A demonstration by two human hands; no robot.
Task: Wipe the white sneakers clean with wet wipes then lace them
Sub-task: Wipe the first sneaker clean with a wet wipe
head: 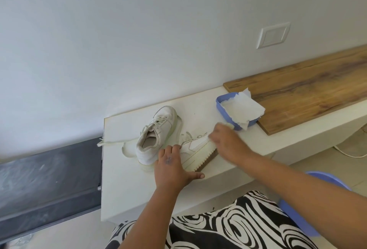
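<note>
White ledge: two sneakers; left hand flat-fingered, right hand indiscernible.

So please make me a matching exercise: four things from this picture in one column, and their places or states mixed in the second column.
1. upright sneaker
2. sneaker on its side
3. blue container
4. loose lace

a. holds white wipes
b. hangs over the table's left edge
c. stands with opening up
d. under both hands, sole showing

Pairs: 1-c, 2-d, 3-a, 4-b

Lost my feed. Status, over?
Left hand steadying tipped sneaker. Right hand blurred at its toe; wipe not visible. Second sneaker upright beside. Nothing in the way.
</note>
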